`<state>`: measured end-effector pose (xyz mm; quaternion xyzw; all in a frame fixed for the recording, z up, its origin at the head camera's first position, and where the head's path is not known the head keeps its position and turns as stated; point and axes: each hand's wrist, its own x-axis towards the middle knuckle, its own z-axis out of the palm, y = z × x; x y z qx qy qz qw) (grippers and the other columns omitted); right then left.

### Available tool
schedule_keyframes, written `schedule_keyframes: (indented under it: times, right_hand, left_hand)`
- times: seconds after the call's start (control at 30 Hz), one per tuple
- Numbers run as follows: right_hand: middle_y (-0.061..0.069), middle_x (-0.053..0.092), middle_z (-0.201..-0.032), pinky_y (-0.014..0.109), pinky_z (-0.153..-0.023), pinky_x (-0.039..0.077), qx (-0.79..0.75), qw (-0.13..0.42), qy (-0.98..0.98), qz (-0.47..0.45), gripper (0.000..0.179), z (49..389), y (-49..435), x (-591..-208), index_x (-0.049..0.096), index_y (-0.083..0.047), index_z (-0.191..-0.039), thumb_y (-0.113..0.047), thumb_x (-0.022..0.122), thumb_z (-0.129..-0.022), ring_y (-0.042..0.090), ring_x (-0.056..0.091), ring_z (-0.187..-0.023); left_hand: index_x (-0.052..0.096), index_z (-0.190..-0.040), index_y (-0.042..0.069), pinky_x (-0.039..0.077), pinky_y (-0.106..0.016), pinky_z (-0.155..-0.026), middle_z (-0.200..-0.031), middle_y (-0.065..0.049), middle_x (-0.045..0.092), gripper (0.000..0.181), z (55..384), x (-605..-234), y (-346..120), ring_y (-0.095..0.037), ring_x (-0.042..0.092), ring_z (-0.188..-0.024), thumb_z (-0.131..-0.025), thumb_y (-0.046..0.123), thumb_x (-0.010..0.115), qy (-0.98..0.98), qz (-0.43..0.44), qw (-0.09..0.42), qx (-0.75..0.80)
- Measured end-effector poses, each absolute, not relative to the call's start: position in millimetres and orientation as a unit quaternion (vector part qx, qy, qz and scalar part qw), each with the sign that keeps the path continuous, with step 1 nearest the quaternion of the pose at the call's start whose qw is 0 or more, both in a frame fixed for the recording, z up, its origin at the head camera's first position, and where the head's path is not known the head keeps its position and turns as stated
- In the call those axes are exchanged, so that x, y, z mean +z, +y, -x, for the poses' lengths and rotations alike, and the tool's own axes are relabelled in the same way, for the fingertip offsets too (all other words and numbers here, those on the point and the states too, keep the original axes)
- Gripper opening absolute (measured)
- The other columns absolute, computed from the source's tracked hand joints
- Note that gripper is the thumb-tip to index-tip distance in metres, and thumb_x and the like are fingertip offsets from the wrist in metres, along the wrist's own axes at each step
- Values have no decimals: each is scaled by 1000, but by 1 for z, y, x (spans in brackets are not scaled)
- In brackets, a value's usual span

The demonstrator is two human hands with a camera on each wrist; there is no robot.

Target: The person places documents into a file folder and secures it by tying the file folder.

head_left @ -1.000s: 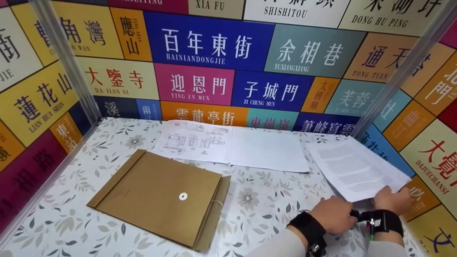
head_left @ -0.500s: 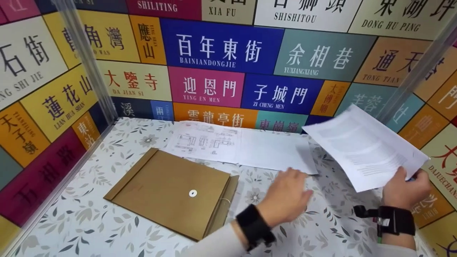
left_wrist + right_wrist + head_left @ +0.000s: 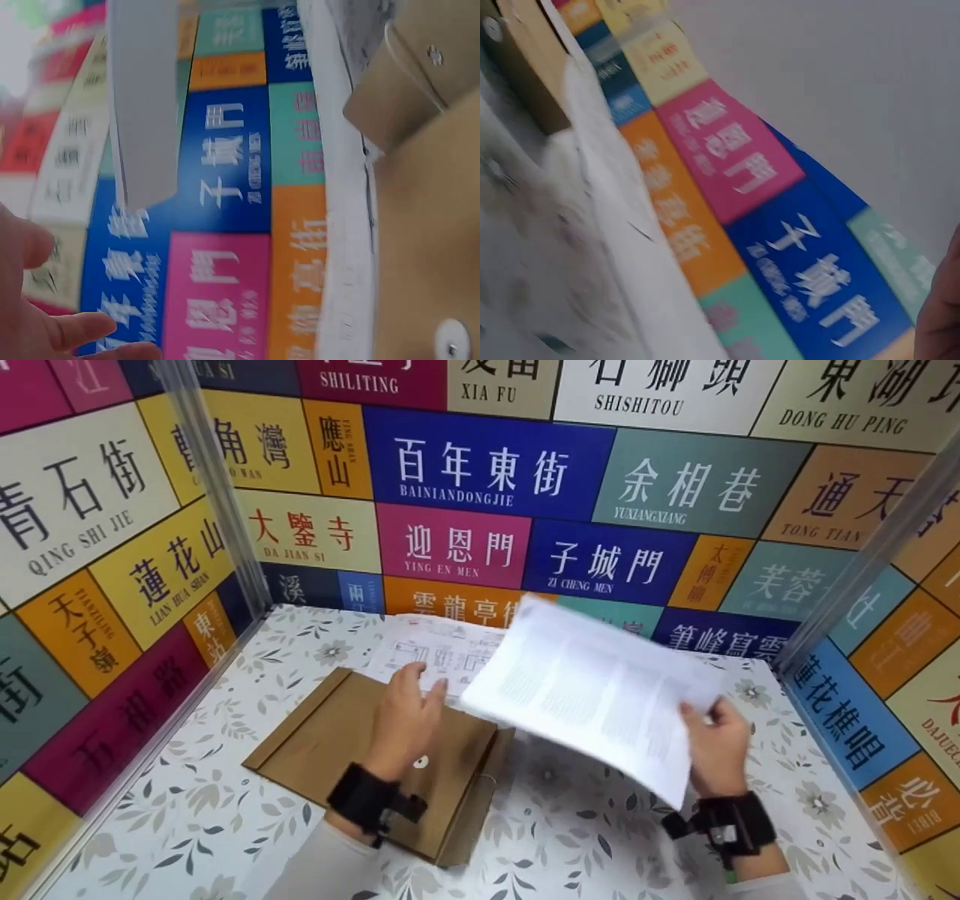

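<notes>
Lifted off the table, a printed paper sheaf (image 3: 585,682) is pinched at its right edge by my right hand (image 3: 716,746). It slants over the right side of a brown document envelope (image 3: 322,735), which lies on the table with a white button on its flap. Above the envelope hovers my left hand (image 3: 405,720), fingers apart and holding nothing. In the left wrist view, the left fingers (image 3: 79,330) are spread, away from the paper (image 3: 142,105). A sheet with line drawings (image 3: 420,649) lies behind the envelope, its right part hidden by the raised paper.
A table covered in leaf-patterned cloth (image 3: 202,810) carries everything. Colourful sign-printed walls (image 3: 487,457) enclose it at the back and both sides. Clear upright strips (image 3: 217,487) mark the corners.
My right hand has lifted the paper sheaf off the table's right side and carried it left. My left hand has left the sheaf and swung left over the envelope.
</notes>
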<state>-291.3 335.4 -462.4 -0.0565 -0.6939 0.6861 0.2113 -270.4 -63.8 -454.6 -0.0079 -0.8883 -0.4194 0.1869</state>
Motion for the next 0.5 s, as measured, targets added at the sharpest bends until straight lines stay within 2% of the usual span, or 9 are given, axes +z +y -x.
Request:
schedule_keyframes:
  times: [0.17,0.27,0.37,0.5]
  right_hand:
    - [14,70,-108,39,-68,63,698,141,-701,-29,30,285,303,-482,61,12,-130,6,59,-101,26,75,-80]
    - [16,68,-109,39,-68,63,697,112,-706,-59,33,284,291,-490,58,14,-133,8,56,-101,27,76,-81]
    - [17,66,-110,35,-68,63,693,95,-712,-66,30,283,285,-494,57,15,-131,8,55,-102,25,74,-83]
    - [13,66,-102,32,-62,61,695,54,-716,-23,23,280,277,-496,55,12,-125,-2,53,-107,20,71,-78]
  left_hand:
    - [50,-145,-1,49,-50,-100,-133,-24,62,56,282,-473,-78,-35,62,-116,-108,41,52,-839,-48,37,-541]
    - [52,-143,0,53,-43,-92,-121,-19,65,49,284,-483,-75,-29,64,-103,-109,34,53,-823,-46,-12,-566]
    - [56,-135,1,53,-39,-82,-104,-13,63,35,285,-486,-73,-24,62,-89,-108,25,55,-834,-23,4,-551]
    - [56,-125,4,51,-37,-78,-97,-10,59,23,286,-480,-78,-22,58,-84,-109,20,52,-847,-8,58,-528]
